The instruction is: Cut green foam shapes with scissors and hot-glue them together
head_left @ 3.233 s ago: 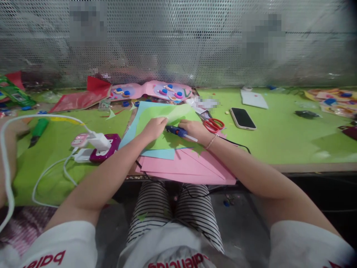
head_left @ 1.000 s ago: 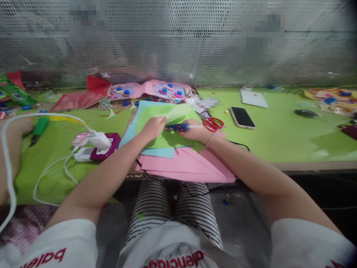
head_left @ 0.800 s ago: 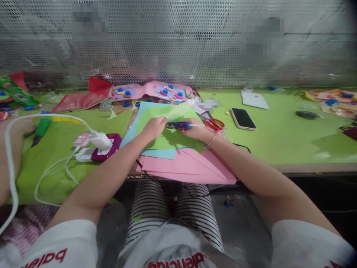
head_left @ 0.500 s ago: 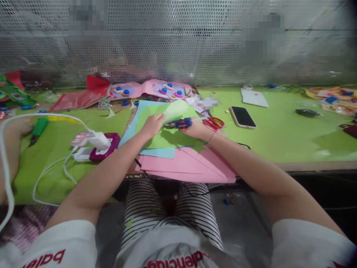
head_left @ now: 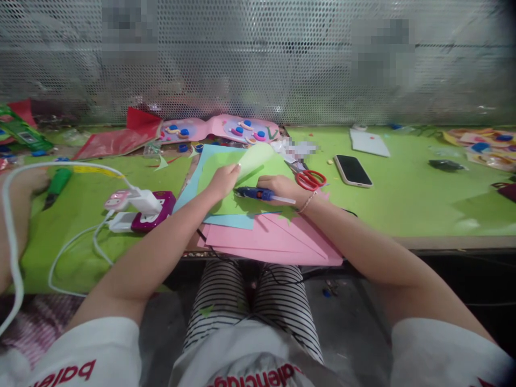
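A pale green paper cone (head_left: 258, 156) is pinched at its narrow lower end by my left hand (head_left: 224, 181). Closed around a blue hot glue gun (head_left: 255, 194) is my right hand (head_left: 281, 189). A white glue stick (head_left: 284, 199) pokes out of the gun's back end, and its nozzle points left, just below my left fingers. Both hands are over a green paper sheet (head_left: 226, 207), which lies on light blue paper (head_left: 237, 221). Pink sheets (head_left: 258, 239) lie at the table edge below. Red-handled scissors (head_left: 310, 180) rest just beyond my right wrist.
A purple power socket (head_left: 164, 207) with white chargers and cables stands left. Beyond it are a green-handled cutter (head_left: 58, 187) and another person's arm (head_left: 14, 226). A phone (head_left: 353, 171) and a white card (head_left: 369, 142) lie right. Decorated pink pieces (head_left: 226, 129) lie at the back.
My right hand has turned the glue gun, so its back end with the glue stick now swings lower and toward me. My left hand keeps holding the paper cone in nearly the same place.
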`<action>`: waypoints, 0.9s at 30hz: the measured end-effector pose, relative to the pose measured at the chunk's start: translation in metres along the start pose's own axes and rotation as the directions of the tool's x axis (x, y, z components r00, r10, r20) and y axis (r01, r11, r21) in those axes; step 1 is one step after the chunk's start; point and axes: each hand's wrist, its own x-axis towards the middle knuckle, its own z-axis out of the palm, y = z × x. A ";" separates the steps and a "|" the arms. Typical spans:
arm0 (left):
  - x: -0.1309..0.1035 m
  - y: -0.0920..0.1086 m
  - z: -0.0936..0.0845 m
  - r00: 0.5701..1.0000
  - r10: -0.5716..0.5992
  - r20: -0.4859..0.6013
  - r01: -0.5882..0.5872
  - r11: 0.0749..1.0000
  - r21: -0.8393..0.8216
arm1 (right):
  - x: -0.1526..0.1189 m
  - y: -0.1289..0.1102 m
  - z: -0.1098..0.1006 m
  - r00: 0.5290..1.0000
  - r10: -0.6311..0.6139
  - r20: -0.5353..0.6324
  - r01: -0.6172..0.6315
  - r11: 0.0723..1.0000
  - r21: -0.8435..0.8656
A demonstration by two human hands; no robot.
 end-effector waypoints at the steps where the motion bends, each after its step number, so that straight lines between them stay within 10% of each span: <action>1: 0.000 0.001 -0.001 1.000 -0.009 -0.013 0.009 1.000 -0.008 | 0.000 -0.002 -0.002 1.000 0.027 0.013 -0.027 0.999 -0.022; 27: -0.002 0.006 -0.007 0.989 -0.027 -0.144 -0.001 0.983 -0.186 | 0.004 -0.012 0.002 0.977 0.214 -0.013 -0.214 0.975 -0.060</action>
